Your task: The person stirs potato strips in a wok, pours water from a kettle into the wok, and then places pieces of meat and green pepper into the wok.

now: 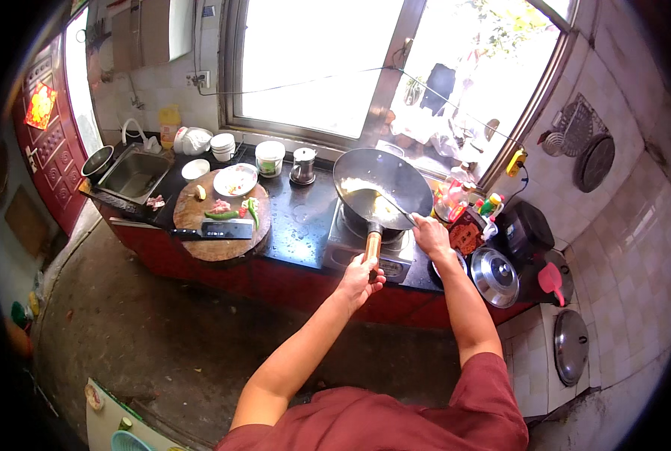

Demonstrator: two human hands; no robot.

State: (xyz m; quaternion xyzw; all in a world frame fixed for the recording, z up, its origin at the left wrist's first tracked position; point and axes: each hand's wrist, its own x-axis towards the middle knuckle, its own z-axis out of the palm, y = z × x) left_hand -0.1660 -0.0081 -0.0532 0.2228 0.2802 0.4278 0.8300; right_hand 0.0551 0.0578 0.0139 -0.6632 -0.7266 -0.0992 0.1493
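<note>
My left hand (361,280) grips the wooden handle (373,248) of a dark wok (394,175), which is tilted over a gas stove (335,239). My right hand (432,237) holds the metal handle of a cooking utensil (398,207), whose far end reaches into the wok among pale, yellowish food (383,208). The utensil's head is hard to make out. Left of the stove, a round wooden chopping board (222,250) bears a cleaver (227,229), green peppers (222,215), pieces of raw meat (221,206) and a white plate (235,179) with food scraps.
A sink (135,175) lies at the counter's left end. Behind the board stand white bowls (222,145), a white tub (270,158) and a metal pot (303,166). Bottles (454,203), a metal lid (494,277) and a pink ladle (549,277) crowd the right side.
</note>
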